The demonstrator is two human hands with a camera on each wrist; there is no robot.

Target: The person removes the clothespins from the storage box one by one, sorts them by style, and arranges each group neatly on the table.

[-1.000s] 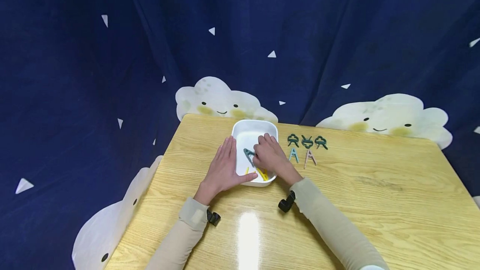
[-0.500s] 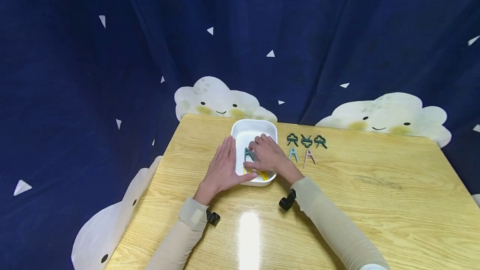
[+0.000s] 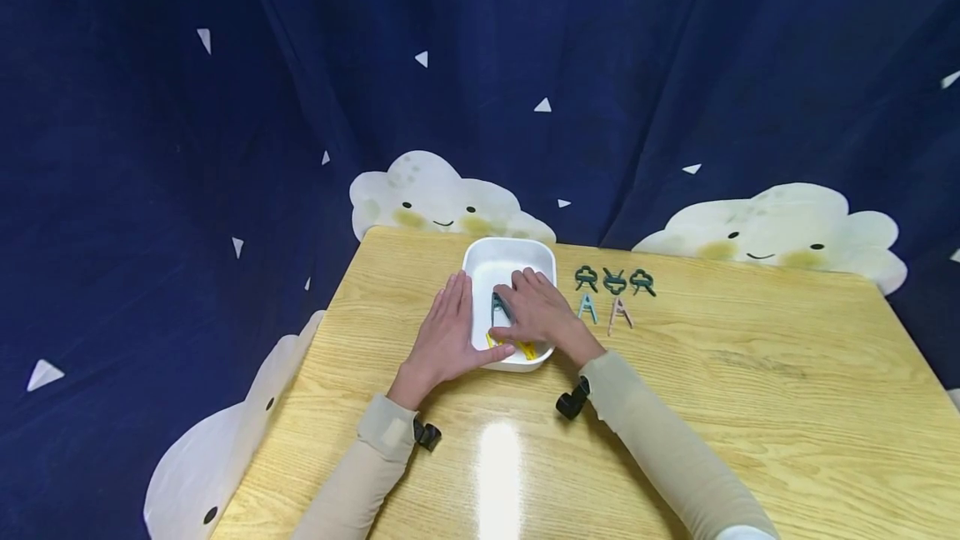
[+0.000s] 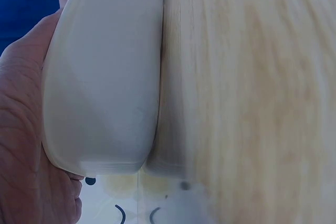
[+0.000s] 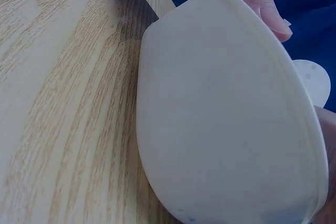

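Note:
A white tray (image 3: 510,247) with raised walls stands near the table's far edge. My left hand (image 3: 447,336) lies along its left wall with straight fingers, the thumb over the near rim. In the left wrist view, the left palm (image 4: 23,114) rests against the tray's outer wall. My right hand (image 3: 542,311) reaches inside, thumb and forefinger spread around a grey-green clothespin (image 3: 498,308). Whether they pinch it cannot be made out. Yellow pieces (image 3: 529,350) lie at the tray's near end, partly covered by my hands. The right wrist view shows mostly the tray's outer wall (image 5: 226,108).
Right of the tray, several dark green cloud-shaped clips (image 3: 615,282) form a row. Below them lie a light blue clothespin (image 3: 587,308) and a pink clothespin (image 3: 620,317). A dark blue curtain (image 3: 480,90) hangs behind the wooden table (image 3: 712,382).
My right hand's fingers have opened out from a tighter curl, the thumb moving left and toward me. The grey-green clothespin has turned, its legs now pointing more toward me. My left hand stays put.

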